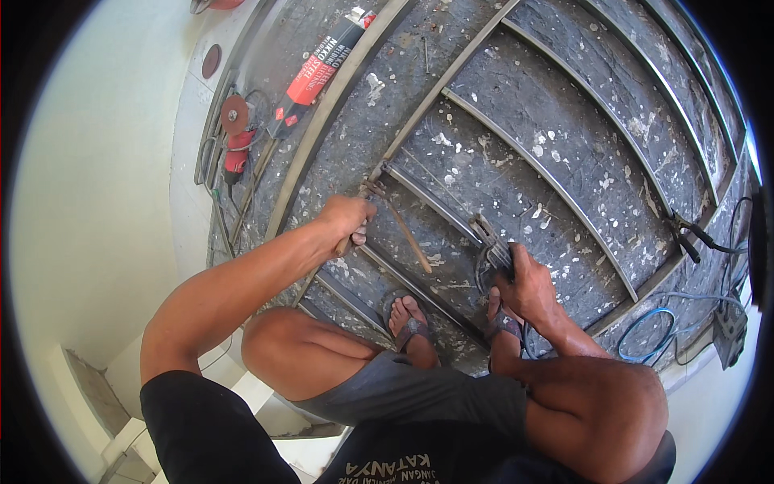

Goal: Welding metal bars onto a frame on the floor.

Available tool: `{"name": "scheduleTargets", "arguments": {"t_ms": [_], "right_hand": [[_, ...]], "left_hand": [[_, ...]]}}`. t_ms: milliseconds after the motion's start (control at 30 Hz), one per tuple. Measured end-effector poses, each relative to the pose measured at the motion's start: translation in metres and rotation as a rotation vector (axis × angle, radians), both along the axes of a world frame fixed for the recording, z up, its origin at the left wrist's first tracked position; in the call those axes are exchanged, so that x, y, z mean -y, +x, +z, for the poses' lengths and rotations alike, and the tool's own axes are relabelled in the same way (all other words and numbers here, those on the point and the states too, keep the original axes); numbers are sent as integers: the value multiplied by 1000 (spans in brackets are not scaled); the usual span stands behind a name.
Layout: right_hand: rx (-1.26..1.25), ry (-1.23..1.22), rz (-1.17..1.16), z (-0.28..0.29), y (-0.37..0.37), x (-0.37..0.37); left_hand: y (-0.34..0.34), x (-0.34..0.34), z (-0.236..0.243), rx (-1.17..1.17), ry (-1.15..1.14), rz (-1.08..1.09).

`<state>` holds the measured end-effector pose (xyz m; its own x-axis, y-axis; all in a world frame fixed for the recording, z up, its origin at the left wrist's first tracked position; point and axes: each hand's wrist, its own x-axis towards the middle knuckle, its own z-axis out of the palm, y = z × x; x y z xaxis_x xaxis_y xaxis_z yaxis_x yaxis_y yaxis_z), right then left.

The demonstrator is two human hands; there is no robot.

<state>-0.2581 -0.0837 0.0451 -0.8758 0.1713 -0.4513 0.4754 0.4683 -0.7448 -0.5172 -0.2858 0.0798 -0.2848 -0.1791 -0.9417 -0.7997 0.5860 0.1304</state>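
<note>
My left hand point(347, 222) is closed around a bar at a joint of the metal frame point(476, 48). Beside its knuckles lies a thin tool with a wooden handle point(409, 235), its upper end at the joint. In my right hand point(528, 282) is a black welding electrode holder point(496, 248), its metal jaws pointing away from me over a crossbar. A thin rod point(439, 184) runs from near the jaws toward the joint. My palm hides most of the holder's grip.
At the left lie a red angle grinder point(236, 153), loose rods and a red-and-black electrode package point(322, 68). A ground clamp point(685, 234) bites the frame at the right, near coiled blue cable point(649, 335). My sandalled feet point(409, 315) stand among the bars on the paint-spotted floor.
</note>
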Motion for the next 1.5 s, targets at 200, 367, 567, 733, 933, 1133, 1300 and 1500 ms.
{"name": "scheduleTargets", "arguments": {"t_ms": [200, 367, 567, 733, 933, 1133, 1300, 1500], "right_hand": [[21, 7, -3, 3, -1, 1], [-5, 0, 1, 3, -1, 2], [-10, -1, -7, 4, -1, 2], [-5, -25, -30, 4, 0, 0], [22, -28, -60, 3, -1, -3], [30, -13, -46, 7, -8, 1], [75, 29, -107, 8, -13, 9], [-17, 157, -139, 13, -7, 13]], "left_hand": [[-1, 0, -1, -1, -22, 11], [-2, 1, -1, 10, -21, 10], [-4, 2, -3, 25, -15, 9], [-9, 8, -3, 91, 47, 31], [-13, 9, -3, 85, 24, -78], [-11, 20, -1, 210, 163, 37], [0, 46, -5, 252, 414, 309], [-5, 65, -13, 371, 690, 456]]}}
